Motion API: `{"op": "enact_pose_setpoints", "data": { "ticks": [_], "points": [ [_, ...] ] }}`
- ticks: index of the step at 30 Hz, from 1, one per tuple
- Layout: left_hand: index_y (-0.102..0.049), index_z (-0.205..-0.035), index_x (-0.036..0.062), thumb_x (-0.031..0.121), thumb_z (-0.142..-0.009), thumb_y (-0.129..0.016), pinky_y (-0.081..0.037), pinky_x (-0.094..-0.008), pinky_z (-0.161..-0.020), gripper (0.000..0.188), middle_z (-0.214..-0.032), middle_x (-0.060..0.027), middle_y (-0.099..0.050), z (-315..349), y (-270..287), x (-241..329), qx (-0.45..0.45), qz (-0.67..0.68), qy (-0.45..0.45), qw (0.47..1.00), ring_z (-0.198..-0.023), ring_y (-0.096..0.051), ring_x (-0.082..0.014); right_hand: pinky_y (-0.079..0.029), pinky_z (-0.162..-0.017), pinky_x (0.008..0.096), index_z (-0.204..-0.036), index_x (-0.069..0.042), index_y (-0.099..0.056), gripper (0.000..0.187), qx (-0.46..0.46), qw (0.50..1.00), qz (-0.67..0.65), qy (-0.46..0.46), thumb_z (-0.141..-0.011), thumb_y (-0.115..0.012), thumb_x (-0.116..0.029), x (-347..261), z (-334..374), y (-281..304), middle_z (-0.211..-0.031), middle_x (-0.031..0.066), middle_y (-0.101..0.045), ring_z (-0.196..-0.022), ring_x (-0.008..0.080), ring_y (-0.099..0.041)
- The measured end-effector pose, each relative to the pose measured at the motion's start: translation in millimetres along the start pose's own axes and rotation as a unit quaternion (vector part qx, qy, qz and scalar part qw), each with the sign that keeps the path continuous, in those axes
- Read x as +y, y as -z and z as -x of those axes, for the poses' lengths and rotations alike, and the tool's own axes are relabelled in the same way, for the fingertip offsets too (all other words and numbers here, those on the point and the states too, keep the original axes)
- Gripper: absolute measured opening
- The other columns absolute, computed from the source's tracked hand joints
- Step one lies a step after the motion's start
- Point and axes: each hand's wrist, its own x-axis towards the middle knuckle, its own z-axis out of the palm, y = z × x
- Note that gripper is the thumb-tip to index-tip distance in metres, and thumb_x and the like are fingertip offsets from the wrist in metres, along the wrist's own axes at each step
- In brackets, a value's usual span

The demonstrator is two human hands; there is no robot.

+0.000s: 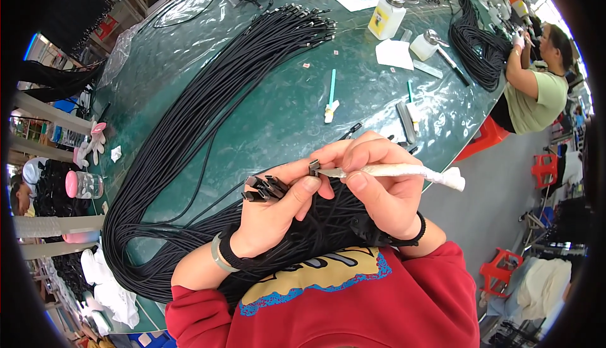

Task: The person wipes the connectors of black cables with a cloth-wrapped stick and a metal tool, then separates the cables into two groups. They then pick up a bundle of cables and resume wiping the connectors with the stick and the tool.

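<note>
Several black cable connectors (265,188) are bunched in my left hand (268,225), their ends sticking out past the fingers. Between its thumb and forefinger one single connector (314,167) is pinched upright. My right hand (388,200) grips a small pointed knife (404,170) whose handle is wrapped in white. The blade tip meets or nearly meets the pinched connector; exact contact is too small to tell. Black cables (322,222) run below both hands, across my lap and onto the table.
A long bundle of black cables (189,114) curves over the green table (278,114). Swabs or brushes with turquoise handles (332,86), a white bottle (386,17) and a dispenser bottle (426,45) stand or lie beyond. A co-worker (536,89) sits at the right by more cables.
</note>
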Motion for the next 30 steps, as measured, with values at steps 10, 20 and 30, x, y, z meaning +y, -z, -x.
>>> {"op": "enact_pose_setpoints", "data": {
  "ticks": [10,20,30],
  "points": [
    [-0.055,-0.108,-0.0013,0.007,-0.085,-0.049,-0.034,-0.0165,-0.046,0.025,-0.074,-0.0046,-0.060,0.5,0.7,-1.1,0.009,-0.004,0.004,1.000,-0.050,-0.041,-0.0035,-0.046,-0.072,0.0351,-0.084,0.003,-0.050,0.008,-0.002,1.000,0.019,0.000,-0.082,-0.051,-0.005,0.5,-1.6,0.2,-0.084,0.0134,-0.054,-0.088,0.0276,-0.057],
    [-0.055,-0.107,-0.0006,0.005,-0.084,-0.050,-0.034,-0.0163,-0.045,0.024,-0.074,-0.0056,-0.060,1.2,0.2,-3.9,0.024,-0.009,-0.014,1.000,-0.050,-0.041,-0.0036,-0.047,-0.069,0.0315,-0.084,0.002,-0.051,0.005,-0.031,0.996,0.076,0.025,-0.082,-0.051,-0.002,2.8,-0.8,5.3,-0.083,0.0121,-0.053,-0.087,0.0270,-0.058],
    [-0.056,-0.107,0.0002,0.005,-0.084,-0.051,-0.033,-0.0160,-0.044,0.024,-0.074,-0.0063,-0.061,1.2,-0.5,-5.2,0.037,-0.025,-0.029,0.999,-0.049,-0.040,-0.0034,-0.047,-0.067,0.0298,-0.084,0.002,-0.052,0.004,-0.045,0.983,0.164,0.067,-0.081,-0.051,-0.002,1.4,-2.2,7.8,-0.080,0.0110,-0.054,-0.083,0.0270,-0.060]
  ]
}}
